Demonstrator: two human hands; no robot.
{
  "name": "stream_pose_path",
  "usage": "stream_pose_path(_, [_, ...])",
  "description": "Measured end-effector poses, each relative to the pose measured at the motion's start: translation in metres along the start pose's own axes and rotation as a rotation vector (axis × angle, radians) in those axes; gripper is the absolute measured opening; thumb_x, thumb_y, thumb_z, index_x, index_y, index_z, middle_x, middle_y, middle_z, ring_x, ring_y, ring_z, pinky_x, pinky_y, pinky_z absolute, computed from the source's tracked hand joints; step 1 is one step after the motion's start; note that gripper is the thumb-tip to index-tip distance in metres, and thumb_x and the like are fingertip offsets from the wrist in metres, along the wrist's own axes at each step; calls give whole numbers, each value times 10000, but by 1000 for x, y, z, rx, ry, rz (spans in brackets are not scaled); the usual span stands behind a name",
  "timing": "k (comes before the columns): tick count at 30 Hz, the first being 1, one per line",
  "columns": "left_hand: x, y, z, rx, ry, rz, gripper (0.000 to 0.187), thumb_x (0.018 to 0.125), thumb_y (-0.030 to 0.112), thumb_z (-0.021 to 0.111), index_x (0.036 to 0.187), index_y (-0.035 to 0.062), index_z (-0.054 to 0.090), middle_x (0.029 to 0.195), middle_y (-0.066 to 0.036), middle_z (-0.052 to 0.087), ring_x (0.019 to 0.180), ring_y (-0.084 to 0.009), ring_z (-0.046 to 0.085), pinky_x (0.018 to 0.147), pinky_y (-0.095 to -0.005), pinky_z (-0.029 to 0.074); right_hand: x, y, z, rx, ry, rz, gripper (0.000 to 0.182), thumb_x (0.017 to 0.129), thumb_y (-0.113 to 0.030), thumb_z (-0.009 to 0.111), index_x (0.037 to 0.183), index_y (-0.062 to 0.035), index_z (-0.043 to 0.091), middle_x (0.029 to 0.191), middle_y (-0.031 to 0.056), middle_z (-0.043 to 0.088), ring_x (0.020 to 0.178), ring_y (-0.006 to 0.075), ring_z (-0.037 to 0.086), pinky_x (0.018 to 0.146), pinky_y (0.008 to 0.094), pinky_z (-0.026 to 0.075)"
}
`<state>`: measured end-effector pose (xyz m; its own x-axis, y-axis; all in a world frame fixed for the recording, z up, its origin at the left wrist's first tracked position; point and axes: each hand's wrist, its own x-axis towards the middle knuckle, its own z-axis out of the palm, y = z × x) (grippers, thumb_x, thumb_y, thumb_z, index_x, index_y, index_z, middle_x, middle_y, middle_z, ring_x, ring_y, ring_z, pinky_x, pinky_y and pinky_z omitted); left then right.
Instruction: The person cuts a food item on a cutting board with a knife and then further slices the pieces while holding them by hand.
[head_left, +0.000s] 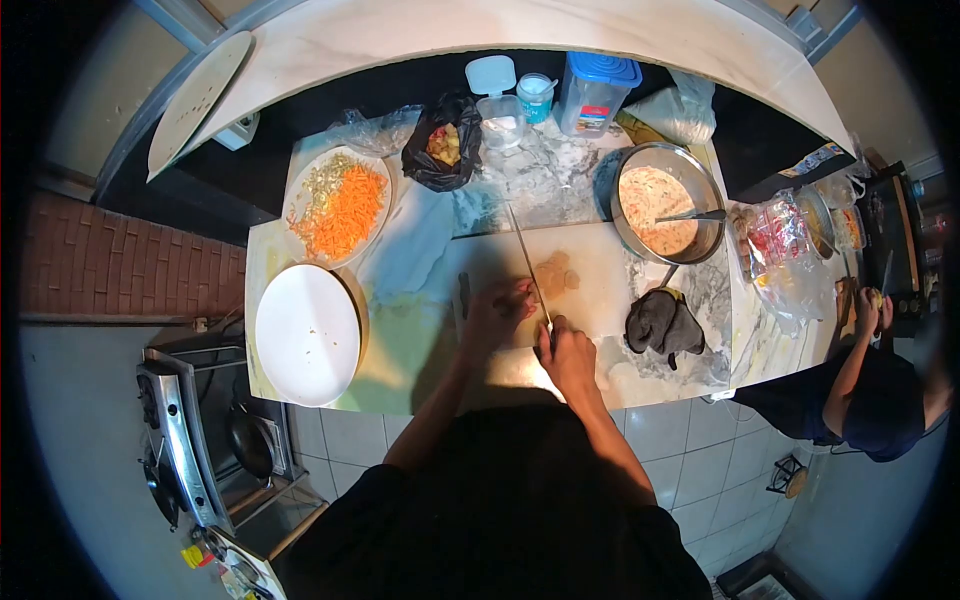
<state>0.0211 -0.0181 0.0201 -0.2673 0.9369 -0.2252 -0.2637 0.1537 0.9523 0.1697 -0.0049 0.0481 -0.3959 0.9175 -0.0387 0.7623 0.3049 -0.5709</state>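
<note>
My right hand [568, 358] is wrapped round the handle of a long kitchen knife [524, 245], its blade pointing away from me over a pale cutting board [600, 255]. Just left of the blade, my left hand [505, 308] has its fingers curled in on the board; whatever they grip is hidden. Thin beige slices [558, 275] of some food lie in a small heap right of the blade. A dark slim object [463, 295] rests at the board's left edge.
Left stand a plate of shredded carrot [348, 212] and a white plate [308, 335]. Behind are a black plastic bag [440, 150] and a blue-lidded container [597, 95]. Right are a steel bowl of creamy mixture [655, 195] and a dark cloth [664, 325]. Another person [860, 385] works far right.
</note>
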Motion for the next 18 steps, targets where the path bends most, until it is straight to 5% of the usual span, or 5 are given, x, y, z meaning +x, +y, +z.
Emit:
stream_pose_path(2, [1,-4,1,300,37,190,285,799,-19,638,1078,-36,581,1026,-121,630,884,-154,635,760,-251,537,0,0,-1,11,6,-13,186,862,-192,546,836,-9,527,617,241,574,594,432,572,537,498,453])
stream_pose_path(8, [0,-6,-2,-28,3,-3,299,787,-50,633,1078,-31,565,1059,-106,619,935,-157,622,792,-259,532,1,2,-1,16,2,-26,177,865,-188,538,839,-13,524,628,241,574,612,440,567,556,508,451])
stream_pose_path(18, [4,-22,-7,76,19,90,313,751,-7,681,1051,-14,594,1059,-90,627,910,-127,627,762,-247,525,4,0,-3,41,15,-52,208,873,-207,533,814,-8,522,596,234,562,593,433,562,561,506,448])
